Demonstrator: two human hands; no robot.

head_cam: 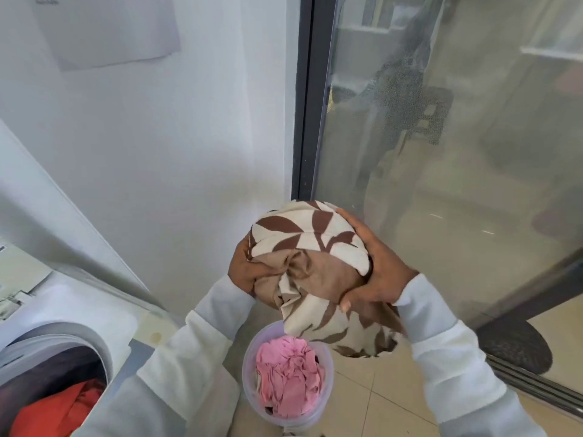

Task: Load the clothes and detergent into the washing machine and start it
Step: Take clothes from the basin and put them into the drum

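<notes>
A bundled cream cloth with a brown leaf print (pixel 310 244) is held up in front of me, above the floor. My left hand (pixel 244 269) grips its left side and my right hand (pixel 375 269) wraps round its right side, thumb underneath. Part of the cloth hangs down over the rim of a pale plastic bucket (pixel 249 357) standing on the floor, which holds a crumpled pink garment (pixel 288 380). At the lower left the washing machine (pixel 79 313) shows its open round port, with a red garment (pixel 60 411) inside the drum.
A white wall stands ahead with a paper sheet (pixel 107 29) stuck high up. A dark-framed glass sliding door (pixel 441 152) fills the right side, its track running along the beige tiled floor. A dark round mat (pixel 517 345) lies by the track.
</notes>
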